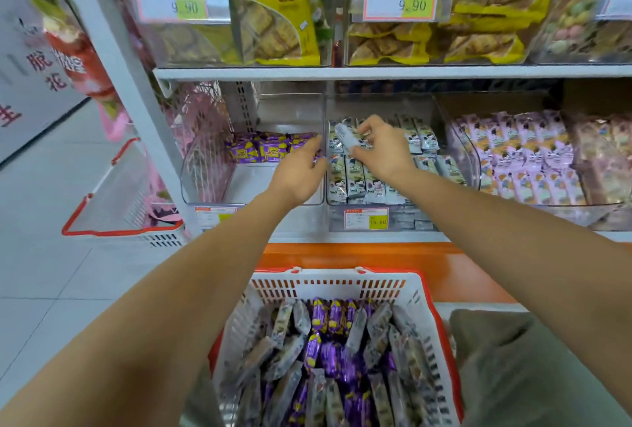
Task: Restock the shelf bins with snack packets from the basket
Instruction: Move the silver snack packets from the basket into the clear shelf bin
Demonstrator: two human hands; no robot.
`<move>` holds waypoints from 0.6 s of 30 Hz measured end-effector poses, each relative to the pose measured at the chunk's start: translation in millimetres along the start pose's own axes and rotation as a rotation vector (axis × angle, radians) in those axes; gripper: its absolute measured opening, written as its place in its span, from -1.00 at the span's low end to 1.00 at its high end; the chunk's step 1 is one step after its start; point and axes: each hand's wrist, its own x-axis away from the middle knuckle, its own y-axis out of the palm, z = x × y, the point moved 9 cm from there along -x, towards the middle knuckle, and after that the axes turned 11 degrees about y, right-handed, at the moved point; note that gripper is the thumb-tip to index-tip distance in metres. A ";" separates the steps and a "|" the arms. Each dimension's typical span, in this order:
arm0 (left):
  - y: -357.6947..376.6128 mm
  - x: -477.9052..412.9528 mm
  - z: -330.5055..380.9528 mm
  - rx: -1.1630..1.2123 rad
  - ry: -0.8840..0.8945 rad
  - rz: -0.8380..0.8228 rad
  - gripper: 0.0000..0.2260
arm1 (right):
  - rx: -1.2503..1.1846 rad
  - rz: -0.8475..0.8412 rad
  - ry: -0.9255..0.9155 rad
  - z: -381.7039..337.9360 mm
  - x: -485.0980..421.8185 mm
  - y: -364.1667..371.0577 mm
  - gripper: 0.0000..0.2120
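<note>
Our right hand [383, 149] pinches one grey packet [344, 136] between thumb and fingertips, above the back-left corner of the middle bin [444, 218]. The packet is tilted, its long axis running from back-left down toward front-right. The rows [359, 183] below it lie with their long axes front to back. We judge that a small twist is needed before it can drop in line with them.

Our left hand [299, 175] reaches into the left bin [266, 183] right beside the wall shared with the middle bin, fingers pointing at the purple packets [270, 149] along the back edge. We cannot tell whether it grips one.

The right hand is the nearer one for the middle bin, the left for the purple row. The two hands are close together across that shared wall, so there is little room sideways there. The middle bin looks nearly full from front edge to back, whereas the left bin has a bare floor from the purple row to its front edge. The supply sits in the basket [328, 284] directly below our arms, grey and purple packets mixed together.
</note>
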 end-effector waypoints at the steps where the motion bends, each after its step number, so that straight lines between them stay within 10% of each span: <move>1: -0.2 -5.6 -4.2 0.020 -0.025 0.000 -0.55 | -0.007 0.011 0.007 -1.7 -5.4 4.8 -0.74; 18: 3.7 -20.8 -8.0 -0.041 0.035 -0.018 -0.57 | 0.053 -0.195 -0.072 -16.7 -23.4 50.0 -0.46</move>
